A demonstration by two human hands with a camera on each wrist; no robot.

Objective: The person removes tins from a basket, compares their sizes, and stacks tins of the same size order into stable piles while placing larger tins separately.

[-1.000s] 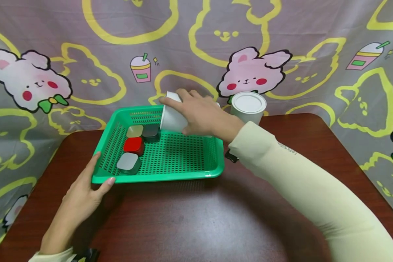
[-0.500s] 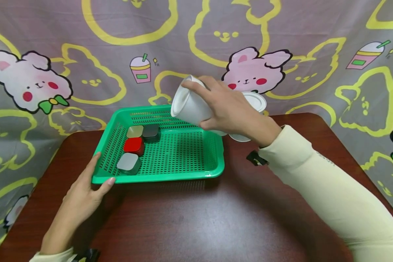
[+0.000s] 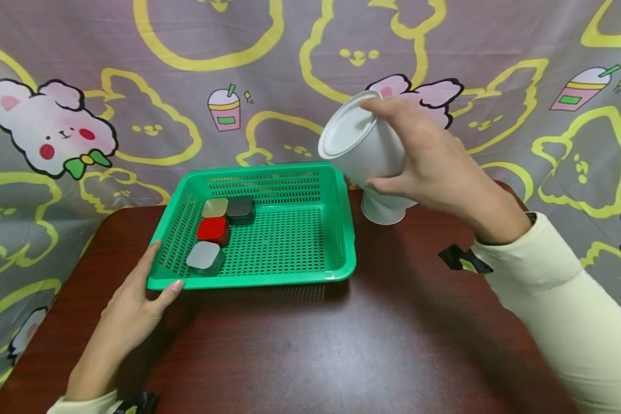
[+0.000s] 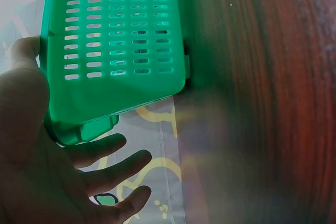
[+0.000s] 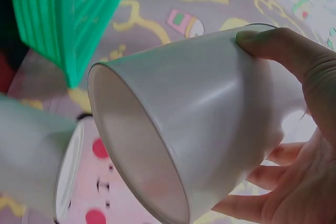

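My right hand (image 3: 434,155) grips a white cup (image 3: 378,152), tilted with its recessed base toward the upper left in the head view. The right wrist view shows the cup's open mouth (image 5: 142,150) and my fingers and thumb around the other end. A second white cup (image 3: 383,210) stands on the table just behind it, mostly hidden in the head view. My left hand (image 3: 126,313) rests at the near left corner of a green basket (image 3: 259,282), thumb and a finger at the rim. Its other fingers (image 4: 121,174) are spread straight in the left wrist view.
Several rounded blocks sit in the basket's left part: a cream block (image 3: 215,208), a dark grey block (image 3: 241,210), a red block (image 3: 213,230) and a light grey block (image 3: 204,257). A patterned curtain (image 3: 290,80) hangs behind the brown table (image 3: 310,356).
My right hand has lifted the cup away from over the basket, moving right and up, and its base has turned more into view. The left hand and basket stay in place.
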